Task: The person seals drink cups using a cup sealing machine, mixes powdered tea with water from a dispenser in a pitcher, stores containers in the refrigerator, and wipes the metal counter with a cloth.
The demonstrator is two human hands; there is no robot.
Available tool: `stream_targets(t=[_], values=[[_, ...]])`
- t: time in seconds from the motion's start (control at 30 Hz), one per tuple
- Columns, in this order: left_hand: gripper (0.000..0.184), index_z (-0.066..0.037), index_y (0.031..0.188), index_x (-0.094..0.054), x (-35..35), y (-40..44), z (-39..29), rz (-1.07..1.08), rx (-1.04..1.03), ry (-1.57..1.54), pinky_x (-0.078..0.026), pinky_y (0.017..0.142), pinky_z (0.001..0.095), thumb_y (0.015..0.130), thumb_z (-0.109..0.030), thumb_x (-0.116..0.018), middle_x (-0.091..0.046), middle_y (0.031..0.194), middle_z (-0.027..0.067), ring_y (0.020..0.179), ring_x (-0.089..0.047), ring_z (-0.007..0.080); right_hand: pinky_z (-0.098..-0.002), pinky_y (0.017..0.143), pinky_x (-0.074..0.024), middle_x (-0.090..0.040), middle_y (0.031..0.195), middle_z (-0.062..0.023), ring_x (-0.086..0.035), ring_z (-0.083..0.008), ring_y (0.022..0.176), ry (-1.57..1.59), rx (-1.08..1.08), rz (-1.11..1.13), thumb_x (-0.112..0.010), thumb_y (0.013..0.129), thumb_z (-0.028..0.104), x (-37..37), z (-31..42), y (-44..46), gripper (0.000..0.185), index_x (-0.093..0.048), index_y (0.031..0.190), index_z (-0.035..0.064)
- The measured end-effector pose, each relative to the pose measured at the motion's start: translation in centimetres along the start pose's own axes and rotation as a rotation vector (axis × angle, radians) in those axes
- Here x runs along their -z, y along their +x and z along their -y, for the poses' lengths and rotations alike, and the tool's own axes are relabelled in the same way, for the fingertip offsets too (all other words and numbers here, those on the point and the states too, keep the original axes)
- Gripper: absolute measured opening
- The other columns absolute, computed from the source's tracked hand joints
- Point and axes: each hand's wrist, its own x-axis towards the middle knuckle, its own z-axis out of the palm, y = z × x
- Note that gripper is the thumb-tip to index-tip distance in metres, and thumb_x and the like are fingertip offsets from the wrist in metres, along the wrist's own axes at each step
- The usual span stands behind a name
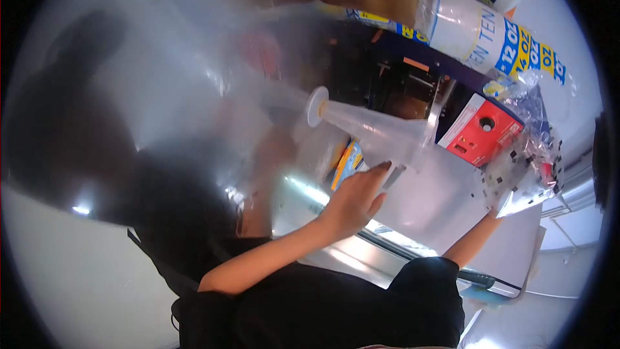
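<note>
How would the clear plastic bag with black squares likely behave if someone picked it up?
The clear plastic bag would probably sag and fold, since its film is wrinkled. The shiny surface suggests it may be slippery. The see-through film itself looks thin and fairly light.

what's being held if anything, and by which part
Cannot be told: the black-speckled see-through bag hides the right hand, and the left hand shows no clear hold.
</note>
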Motion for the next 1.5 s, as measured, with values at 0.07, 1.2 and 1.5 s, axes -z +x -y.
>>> stream_targets(t=[0.07,1.2,1.5], values=[[0.048,0.005,0.119,-0.033,0.6,0.5,0.0,0.144,0.007,0.042,-0.038,0.082,0.0395,0.076,-0.007,-0.052,-0.048,0.109,0.0212,0.094,-0.049,0.0338,-0.0307,0.076,-0.0423,-0.053,0.096,-0.0097,-0.051,-0.0201,0.085,-0.007,0.008,-0.013,-0.044,0.083,0.027,0.1,0.1,0.0,0.029,-0.049,0.105,0.0090],[0.036,0.001,0.102,-0.051,-9.7,17.8,4.2,-0.218,0.366,-0.356,-0.048,0.076,0.0327,0.085,-0.031,-0.049,-0.058,0.096,0.0129,0.087,-0.059,0.0212,-0.0353,0.064,-0.0451,-0.052,0.078,-0.0137,-0.050,-0.0224,0.067,0.574,0.344,-0.067,-0.057,0.075,0.020,18.9,-2.9,12.8,0.022,-0.051,0.089,0.0046],[0.032,-0.001,0.107,-0.047,-9.4,18.0,4.4,-0.153,0.381,-0.274,-0.047,0.082,0.0361,0.085,-0.025,-0.050,-0.057,0.099,0.0138,0.090,-0.057,0.0245,-0.0230,0.040,-0.0349,-0.040,0.056,-0.0041,-0.033,-0.0077,0.037,0.950,0.522,-0.155,-0.040,0.088,0.026,13.8,-4.2,-3.8,0.024,-0.044,0.073,0.0070]])
